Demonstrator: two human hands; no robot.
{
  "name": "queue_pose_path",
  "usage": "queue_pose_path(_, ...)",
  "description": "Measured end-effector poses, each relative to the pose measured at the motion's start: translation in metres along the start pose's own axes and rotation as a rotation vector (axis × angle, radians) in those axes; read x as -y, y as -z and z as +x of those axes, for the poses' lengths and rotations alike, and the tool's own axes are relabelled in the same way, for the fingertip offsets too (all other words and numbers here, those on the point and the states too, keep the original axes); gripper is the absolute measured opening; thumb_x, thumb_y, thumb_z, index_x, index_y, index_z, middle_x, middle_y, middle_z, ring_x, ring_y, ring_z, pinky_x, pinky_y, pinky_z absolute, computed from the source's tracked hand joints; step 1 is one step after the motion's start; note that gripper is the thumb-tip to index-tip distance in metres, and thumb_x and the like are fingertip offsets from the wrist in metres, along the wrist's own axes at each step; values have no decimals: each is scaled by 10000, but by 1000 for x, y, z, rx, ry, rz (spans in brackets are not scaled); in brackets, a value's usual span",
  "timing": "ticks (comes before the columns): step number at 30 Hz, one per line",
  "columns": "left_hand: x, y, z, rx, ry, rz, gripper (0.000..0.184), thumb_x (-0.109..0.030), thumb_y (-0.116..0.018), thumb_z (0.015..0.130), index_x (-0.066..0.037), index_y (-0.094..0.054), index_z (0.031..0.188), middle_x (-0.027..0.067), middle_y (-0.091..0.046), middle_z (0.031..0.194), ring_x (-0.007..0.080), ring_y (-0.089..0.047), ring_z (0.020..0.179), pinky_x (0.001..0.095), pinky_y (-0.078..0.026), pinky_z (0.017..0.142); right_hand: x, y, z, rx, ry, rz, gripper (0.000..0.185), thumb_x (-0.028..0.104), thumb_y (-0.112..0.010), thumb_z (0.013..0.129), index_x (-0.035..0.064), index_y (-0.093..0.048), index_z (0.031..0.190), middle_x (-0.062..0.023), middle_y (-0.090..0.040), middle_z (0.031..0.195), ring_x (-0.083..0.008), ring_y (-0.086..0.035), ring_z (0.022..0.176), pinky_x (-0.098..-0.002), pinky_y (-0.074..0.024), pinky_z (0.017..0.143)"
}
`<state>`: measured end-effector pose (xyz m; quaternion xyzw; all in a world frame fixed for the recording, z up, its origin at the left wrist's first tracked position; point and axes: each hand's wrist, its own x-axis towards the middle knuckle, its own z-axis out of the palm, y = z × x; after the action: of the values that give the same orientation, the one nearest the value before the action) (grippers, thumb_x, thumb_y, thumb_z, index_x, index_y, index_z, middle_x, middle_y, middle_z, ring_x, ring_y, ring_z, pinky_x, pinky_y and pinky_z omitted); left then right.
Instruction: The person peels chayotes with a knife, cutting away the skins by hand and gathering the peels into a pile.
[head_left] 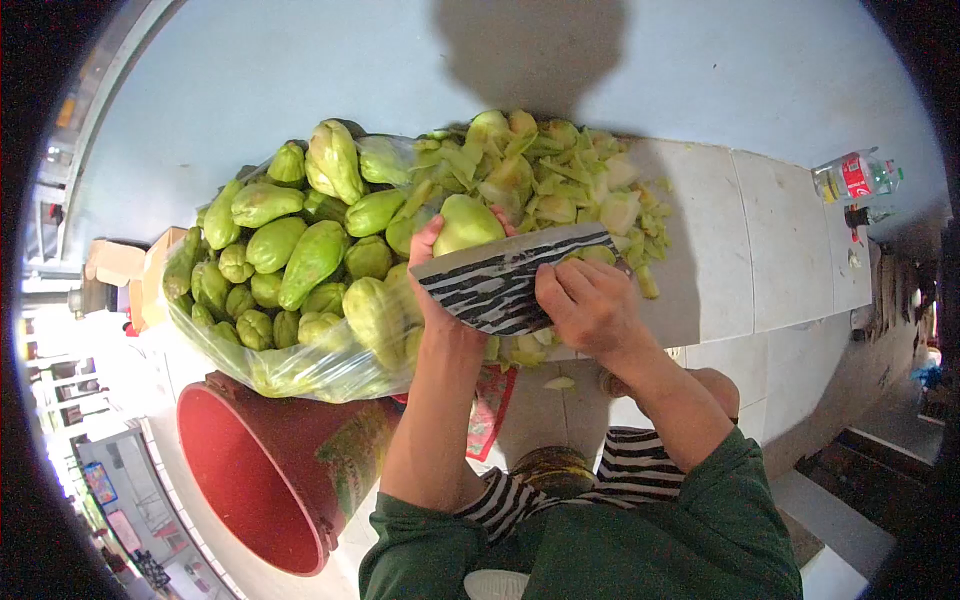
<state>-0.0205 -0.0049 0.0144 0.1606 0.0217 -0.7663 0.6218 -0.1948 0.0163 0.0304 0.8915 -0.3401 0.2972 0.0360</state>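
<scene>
Along the tiled ledge, a bag of green fruit beside a heap of peelings, with a red bucket just below the bag. Clenched in the right hand, a patterned knife; cupped in the left hand, partly behind the blade, a smooth chayote, contact with the edge unclear.

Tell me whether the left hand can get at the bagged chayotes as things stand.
Probably not without freeing itself: the bagged chayotes lie close beside the left hand, but it holds another chayote.

Red bucket, red-labelled bottle; apparently a cardboard box
</scene>
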Motion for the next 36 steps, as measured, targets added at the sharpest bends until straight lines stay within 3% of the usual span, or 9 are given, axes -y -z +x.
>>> queue_pose_path(3,-1,-5,-2,46,18,47,479,-347,-553,806,37,-501,1088,182,-593,999,312,-588,906,430,-483,848,-2,-2,0,-11,-26,2,165,157,-567,734,92,-536,882,-32,-537,722,-196,-594,641,-320,-503,560)
queue_pose_path(5,2,-17,-4,-224,-257,213,435,-320,-536,813,13,-525,1092,158,-604,1016,302,-588,942,433,-463,886,-9,-4,-2,149,-239,-18,156,140,-586,714,99,-515,846,-40,-543,699,-222,-598,618,-336,-505,556)
queue_pose_path(9,-7,-18,-7,-146,-211,166,448,-303,-516,807,11,-529,1127,173,-615,1029,300,-584,966,423,-457,893,-21,-3,-1,72,-247,-3,163,134,-608,689,99,-501,807,-46,-546,689,-238,-600,599,-348,-500,535)
queue_pose_path(11,-9,-17,-9,-116,-195,181,462,-306,-515,803,16,-525,1135,186,-616,1024,303,-585,962,421,-463,883,-16,4,1,47,-112,31,174,136,-625,670,95,-507,791,-45,-552,699,-236,-607,603,-357,-497,519)
queue_pose_path(15,-9,-18,-12,-1,-104,256,465,-308,-511,801,19,-521,1131,220,-613,1008,309,-594,930,415,-491,823,-7,4,3,-54,-67,82,160,132,-620,670,94,-507,777,-48,-555,703,-238,-612,614,-372,-495,520)
queue_pose_path(18,-10,-16,-12,69,-71,253,476,-301,-516,795,22,-521,1145,209,-610,1042,311,-591,960,427,-474,861,-6,7,3,-11,-96,115,166,135,-625,675,89,-507,783,-56,-565,714,-262,-614,625,-389,-496,532)
queue_pose_path(23,-3,-27,-15,-47,-143,232,555,-295,-527,776,31,-500,1225,175,-607,1099,322,-581,1007,437,-424,948,-18,3,3,93,-278,116,179,164,-636,692,101,-508,800,-71,-570,721,-299,-607,622,-412,-483,516)
queue_pose_path(30,-3,-28,-17,13,-55,289,568,-296,-550,747,16,-501,1219,191,-620,1028,308,-598,956,419,-463,897,-15,13,0,59,-136,175,292,129,-677,643,89,-493,867,-98,-562,725,-316,-604,654,-430,-493,555)
queue_pose_path(36,2,-27,-16,-4,-26,309,584,-306,-545,740,27,-505,1217,176,-618,1051,305,-592,981,414,-457,910,-30,2,-1,96,-367,114,332,146,-708,610,91,-491,856,-87,-551,712,-334,-589,645,-436,-488,562)
